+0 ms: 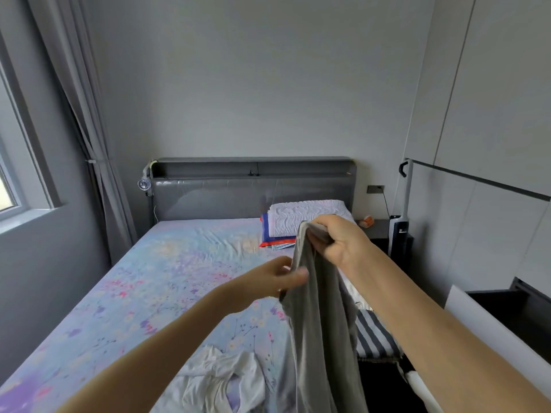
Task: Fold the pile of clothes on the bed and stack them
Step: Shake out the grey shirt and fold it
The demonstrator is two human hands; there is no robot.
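Note:
A grey garment (319, 317) hangs in the air over the right side of the bed (155, 281). My right hand (340, 242) grips its top edge, held high. My left hand (277, 281) pinches the garment's left edge lower down. A crumpled white garment (220, 380) lies on the floral sheet near the bed's front edge. A dark-and-white striped garment (372, 335) lies at the bed's right edge, partly hidden behind the grey one.
A white pillow (307, 216) on folded red-and-blue cloth sits by the grey headboard (250, 189). A dark nightstand (381, 231) and an upright vacuum stand to the right. Curtain and window are on the left, wardrobe doors on the right.

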